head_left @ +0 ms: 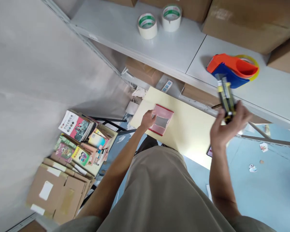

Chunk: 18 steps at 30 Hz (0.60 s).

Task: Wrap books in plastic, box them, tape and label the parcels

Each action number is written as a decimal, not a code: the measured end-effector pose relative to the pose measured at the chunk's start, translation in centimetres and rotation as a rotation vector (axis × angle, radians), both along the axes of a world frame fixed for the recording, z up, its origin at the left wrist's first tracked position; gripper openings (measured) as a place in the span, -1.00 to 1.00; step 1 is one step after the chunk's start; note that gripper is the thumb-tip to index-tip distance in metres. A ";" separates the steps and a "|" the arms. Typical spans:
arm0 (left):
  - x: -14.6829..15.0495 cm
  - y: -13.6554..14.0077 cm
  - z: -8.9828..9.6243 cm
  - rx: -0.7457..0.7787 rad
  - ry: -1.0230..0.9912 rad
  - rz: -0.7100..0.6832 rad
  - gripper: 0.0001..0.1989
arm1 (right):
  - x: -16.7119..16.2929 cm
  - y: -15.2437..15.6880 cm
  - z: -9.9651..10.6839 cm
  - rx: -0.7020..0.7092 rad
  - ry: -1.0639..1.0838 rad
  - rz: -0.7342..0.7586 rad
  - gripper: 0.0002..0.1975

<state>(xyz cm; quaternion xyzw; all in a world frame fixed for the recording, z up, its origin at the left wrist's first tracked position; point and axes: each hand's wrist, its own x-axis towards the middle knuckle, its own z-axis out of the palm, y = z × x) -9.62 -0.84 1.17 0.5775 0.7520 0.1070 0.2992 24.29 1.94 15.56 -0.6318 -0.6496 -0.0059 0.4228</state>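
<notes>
A thin pink book (pixel 163 111) with red edges and a torn-edged grey patch lies on the pale yellow table. Over its left side is my left hand (pixel 148 120), its fingers curled and closed at the cover. My right hand (pixel 226 127) is raised at the front edge of the shelf, with thumb and fingers around yellow-and-black utility knives (pixel 226 96). They are blurred; I see what look like two side by side. Just beyond their tips sits an orange-and-blue tape dispenser (pixel 232 69) with a yellowish tape roll.
Two masking tape rolls (pixel 147 27) and cardboard boxes (pixel 251 22) stand on the grey shelf (pixel 125 35) above the table (pixel 183 125). A dark-edged phone (pixel 209 151) lies partly behind my right forearm. Stacked books (pixel 78 125) and folded cartons (pixel 58 190) are at left. Paper scraps litter the blue floor (pixel 275 180).
</notes>
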 end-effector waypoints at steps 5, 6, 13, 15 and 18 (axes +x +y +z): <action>-3.5 -2.1 -6.0 -0.145 0.033 -0.056 -0.46 | -10.4 -3.5 -7.2 -0.531 0.104 0.339 -0.43; -3.7 -2.4 -6.8 -0.149 0.016 -0.072 -0.45 | -12.3 -3.9 -8.7 -0.613 0.099 0.384 -0.47; -5.8 -3.1 -9.4 -0.141 -0.106 -0.206 -0.47 | -21.7 -5.3 -15.8 -1.070 0.179 0.326 -0.55; -7.6 -2.7 -9.6 -0.120 -0.108 -0.260 -0.44 | -23.5 -5.3 -16.9 -1.161 0.196 0.240 -0.52; -10.4 -1.0 -9.8 -0.077 -0.050 -0.348 -0.39 | -25.8 -5.1 -18.3 -1.209 0.174 0.184 -0.40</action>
